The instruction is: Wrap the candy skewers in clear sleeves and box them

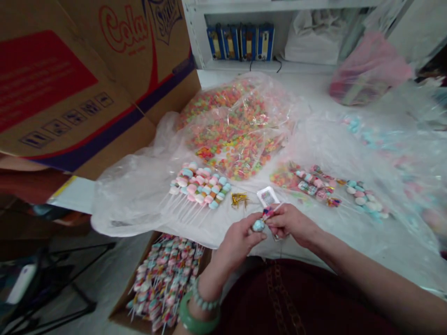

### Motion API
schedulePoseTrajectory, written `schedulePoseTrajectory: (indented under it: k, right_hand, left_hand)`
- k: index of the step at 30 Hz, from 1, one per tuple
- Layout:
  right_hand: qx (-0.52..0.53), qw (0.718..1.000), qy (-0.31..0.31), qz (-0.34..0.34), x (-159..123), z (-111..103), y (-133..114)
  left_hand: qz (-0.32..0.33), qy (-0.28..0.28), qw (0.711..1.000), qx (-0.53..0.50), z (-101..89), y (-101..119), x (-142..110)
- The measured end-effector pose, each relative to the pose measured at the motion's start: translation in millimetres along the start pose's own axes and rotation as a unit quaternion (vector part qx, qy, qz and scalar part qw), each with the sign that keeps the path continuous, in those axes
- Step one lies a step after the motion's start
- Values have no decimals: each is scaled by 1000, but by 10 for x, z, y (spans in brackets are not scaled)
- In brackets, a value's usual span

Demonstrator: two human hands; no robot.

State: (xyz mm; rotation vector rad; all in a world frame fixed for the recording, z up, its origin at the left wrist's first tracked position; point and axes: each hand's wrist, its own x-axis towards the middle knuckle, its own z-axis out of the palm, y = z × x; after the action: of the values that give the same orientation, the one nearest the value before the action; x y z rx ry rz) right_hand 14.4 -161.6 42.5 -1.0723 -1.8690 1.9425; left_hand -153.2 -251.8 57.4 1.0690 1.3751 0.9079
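My left hand (239, 239) pinches a candy skewer (261, 222) by its pale blue marshmallow end, fingers closed. My right hand (290, 223) grips the other end of the same skewer, near its small colourful candies, fingers closed too. Both hands meet at the table's near edge. Just beyond them lie a small white packet (267, 196) and a bunch of gold twist ties (239, 199). A row of unwrapped marshmallow skewers (199, 185) lies to the left on clear plastic sheet (139, 186).
A big clear bag of small coloured candies (234, 125) sits mid-table. Wrapped skewers (316, 184) and loose marshmallows (365, 197) lie to the right. A box of finished skewers (164, 281) stands below the table edge. A large cardboard box (80, 79) stands left; a pink bag (368, 70) far right.
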Motion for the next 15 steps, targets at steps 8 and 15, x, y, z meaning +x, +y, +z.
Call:
schedulePoseTrajectory:
  k: [8, 15]
  right_hand:
    - [61, 984, -88, 142, -204, -142, -64]
    - [-267, 918, 292, 10, -465, -955, -17]
  left_hand:
    - [173, 16, 824, 540, 148, 51, 34]
    - [133, 282, 886, 344, 56, -168, 36]
